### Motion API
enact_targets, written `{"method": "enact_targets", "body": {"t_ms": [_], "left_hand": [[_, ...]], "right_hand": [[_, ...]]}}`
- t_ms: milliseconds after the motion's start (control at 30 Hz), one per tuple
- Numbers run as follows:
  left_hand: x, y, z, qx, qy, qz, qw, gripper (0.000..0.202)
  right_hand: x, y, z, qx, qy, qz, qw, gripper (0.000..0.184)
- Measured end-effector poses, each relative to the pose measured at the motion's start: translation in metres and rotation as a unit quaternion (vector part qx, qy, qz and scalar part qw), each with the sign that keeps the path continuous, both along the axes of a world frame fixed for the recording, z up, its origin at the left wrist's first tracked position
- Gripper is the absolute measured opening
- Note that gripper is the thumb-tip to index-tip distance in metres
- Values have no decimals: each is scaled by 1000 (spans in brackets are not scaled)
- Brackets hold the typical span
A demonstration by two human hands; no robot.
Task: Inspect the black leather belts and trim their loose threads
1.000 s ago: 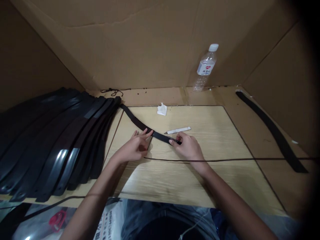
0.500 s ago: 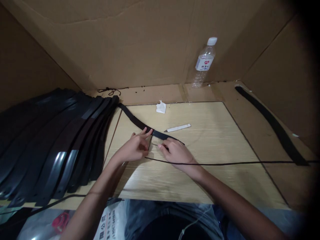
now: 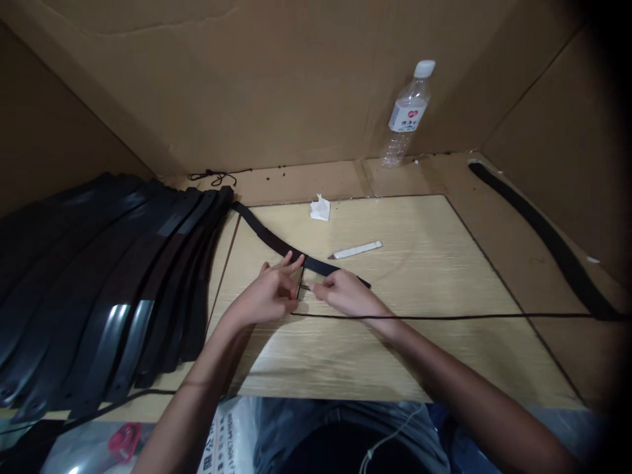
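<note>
A curved black strip [image 3: 269,239] lies across the light wooden board. My left hand [image 3: 266,293] rests two fingertips on the strip, while its thumb and other fingers pinch a black cord [image 3: 444,318]. A short taut length of that cord runs between the strip and the pinch; the rest trails off to the right over my right forearm. My right hand [image 3: 348,294] is closed by the strip's right end, its fingers around a thin needle-like tool [image 3: 305,288]. The tool's tip points left at the taut cord; whether they touch I cannot tell.
Several black curved strips [image 3: 123,263] are piled at the left. A white-handled pen-like tool [image 3: 358,249] and a torn white scrap [image 3: 320,208] lie beyond my hands. A plastic bottle [image 3: 407,115] stands by the cardboard wall. Another black strip [image 3: 543,237] lies far right.
The camera view has shifted slightly. Both hands keep nearly the same grip and place at the strip, with the thin tool still beside the taut cord.
</note>
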State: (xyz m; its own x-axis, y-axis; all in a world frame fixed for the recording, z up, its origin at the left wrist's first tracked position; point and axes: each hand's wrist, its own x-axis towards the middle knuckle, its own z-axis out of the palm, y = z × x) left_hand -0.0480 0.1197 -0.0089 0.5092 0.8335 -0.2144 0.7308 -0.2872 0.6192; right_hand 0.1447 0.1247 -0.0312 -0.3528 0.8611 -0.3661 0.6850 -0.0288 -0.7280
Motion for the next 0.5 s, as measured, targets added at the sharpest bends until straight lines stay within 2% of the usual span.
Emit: {"method": "enact_targets", "body": {"t_ms": [167,500], "left_hand": [[0,0,-1,4,-14,0,1000,12],[0,0,1,-6,-10,2,1000,11]], "right_hand": [[0,0,-5,5,35,-12,999,41],[-1,-3,-3,12,39,-42,998,40]]}}
